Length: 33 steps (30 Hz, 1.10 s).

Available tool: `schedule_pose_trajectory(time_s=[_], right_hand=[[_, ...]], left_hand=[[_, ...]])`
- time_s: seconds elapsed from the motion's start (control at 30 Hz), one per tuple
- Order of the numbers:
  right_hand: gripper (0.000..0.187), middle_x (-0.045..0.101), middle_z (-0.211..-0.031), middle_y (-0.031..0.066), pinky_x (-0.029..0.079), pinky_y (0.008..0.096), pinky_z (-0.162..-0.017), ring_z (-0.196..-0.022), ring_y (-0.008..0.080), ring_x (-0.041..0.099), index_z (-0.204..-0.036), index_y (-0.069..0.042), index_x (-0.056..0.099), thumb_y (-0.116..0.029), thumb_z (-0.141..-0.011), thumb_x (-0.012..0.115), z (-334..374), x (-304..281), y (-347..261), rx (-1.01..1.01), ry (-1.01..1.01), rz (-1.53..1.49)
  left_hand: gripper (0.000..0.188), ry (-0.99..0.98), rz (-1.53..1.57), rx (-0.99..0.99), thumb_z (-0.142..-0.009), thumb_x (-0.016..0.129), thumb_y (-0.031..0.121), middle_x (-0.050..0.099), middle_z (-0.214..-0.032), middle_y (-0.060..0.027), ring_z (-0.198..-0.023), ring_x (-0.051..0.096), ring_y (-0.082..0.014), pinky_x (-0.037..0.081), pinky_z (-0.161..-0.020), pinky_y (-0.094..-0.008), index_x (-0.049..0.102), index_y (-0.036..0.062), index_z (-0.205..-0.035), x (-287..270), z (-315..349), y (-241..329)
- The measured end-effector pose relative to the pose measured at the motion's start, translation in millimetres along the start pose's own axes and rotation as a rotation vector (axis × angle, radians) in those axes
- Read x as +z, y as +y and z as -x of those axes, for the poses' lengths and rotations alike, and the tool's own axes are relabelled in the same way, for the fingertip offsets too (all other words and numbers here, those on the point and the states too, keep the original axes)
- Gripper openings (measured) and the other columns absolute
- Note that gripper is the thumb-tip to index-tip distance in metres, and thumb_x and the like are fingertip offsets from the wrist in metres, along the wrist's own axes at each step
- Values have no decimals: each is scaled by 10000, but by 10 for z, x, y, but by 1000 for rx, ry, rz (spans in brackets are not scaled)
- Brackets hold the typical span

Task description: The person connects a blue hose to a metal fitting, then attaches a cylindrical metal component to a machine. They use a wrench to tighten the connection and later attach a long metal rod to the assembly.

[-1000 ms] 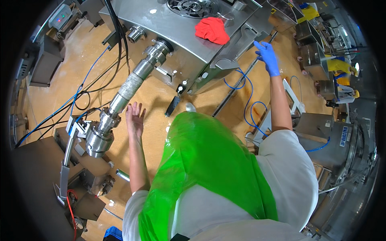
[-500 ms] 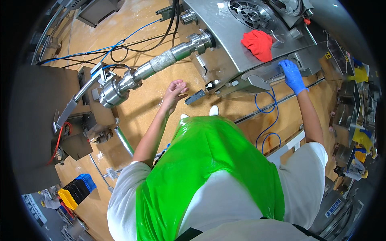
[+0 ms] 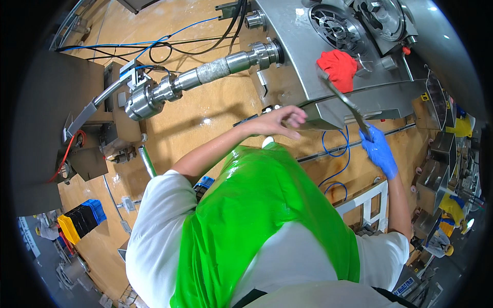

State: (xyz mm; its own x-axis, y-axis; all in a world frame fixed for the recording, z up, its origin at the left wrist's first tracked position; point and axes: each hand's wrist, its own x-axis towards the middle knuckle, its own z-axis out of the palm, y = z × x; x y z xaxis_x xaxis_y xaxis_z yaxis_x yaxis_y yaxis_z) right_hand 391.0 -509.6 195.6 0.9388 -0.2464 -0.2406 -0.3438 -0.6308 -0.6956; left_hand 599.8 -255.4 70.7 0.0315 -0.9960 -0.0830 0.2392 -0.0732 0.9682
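Observation:
My right hand (image 3: pixel 380 151), in a blue glove, is closed round one end of a long, narrow metal bar (image 3: pixel 350 105). It slants up and left in front of the steel machine (image 3: pixel 290 28), its far end near a red cloth (image 3: pixel 339 72) lying on the machine top. The bar is slightly blurred, so its exact kind cannot be told. Bare and empty, my left hand (image 3: pixel 280 122) hovers by the machine's lower front corner, fingers apart and pointing right.
A jointed steel pipe (image 3: pixel 213 72) runs left from the machine. Blue hose (image 3: pixel 336 154) loops over the floor below it. A white frame (image 3: pixel 367 205) stands by my right arm. Stacked crates (image 3: pixel 82 220) are at the far left, and people work at the right edge.
My right hand has drawn back from the machine's front ledge and now holds up the metal bar. My left hand has moved right, toward the machine's corner. The view has shifted slightly.

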Motion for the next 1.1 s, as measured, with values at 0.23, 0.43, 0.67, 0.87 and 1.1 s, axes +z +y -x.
schedule_pose_trajectory(time_s=[0.23,0.43,0.67,0.87,1.1], right_hand=[[120,419,-693,-19,369,231,-503,-541,81,413,-785,-97,453,-48,-753,558,-452,647,-835,161,-555,-1004],[251,440,-720,-45,367,211,-524,-588,51,428,-1046,-73,485,-122,-848,631,-693,989,-1113,309,-286,-1035],[482,484,-780,-25,402,205,-646,-694,49,448,-1239,-35,415,-205,-864,668,-695,1508,-966,178,-82,-410],[363,488,-772,-9,397,207,-555,-633,54,424,-1280,-94,437,-248,-956,489,-698,1268,-1055,45,79,-13],[323,584,-661,58,444,261,-493,-547,96,540,-1241,-72,518,-135,-930,460,-853,668,-1772,129,-134,249]], left_hand=[[463,-34,425,467,-888,614,289,550,-1139,-96,-1151,500,-192,391,-993,-338,441,25,-1227,388,-496,871],[264,392,837,344,-992,415,320,455,-704,-2,-700,542,-160,488,-741,-355,480,72,-929,-66,-386,836],[237,790,824,77,-968,467,330,388,-675,30,-585,410,-90,412,-550,-292,456,110,-879,-423,-346,872],[226,551,890,-56,-963,478,272,544,-832,-63,-723,590,-211,544,-645,-409,491,46,-957,-866,-489,423],[286,413,1159,-19,-983,426,254,602,-1035,-151,-928,639,-279,558,-799,-463,498,4,-1101,-833,-543,297]])
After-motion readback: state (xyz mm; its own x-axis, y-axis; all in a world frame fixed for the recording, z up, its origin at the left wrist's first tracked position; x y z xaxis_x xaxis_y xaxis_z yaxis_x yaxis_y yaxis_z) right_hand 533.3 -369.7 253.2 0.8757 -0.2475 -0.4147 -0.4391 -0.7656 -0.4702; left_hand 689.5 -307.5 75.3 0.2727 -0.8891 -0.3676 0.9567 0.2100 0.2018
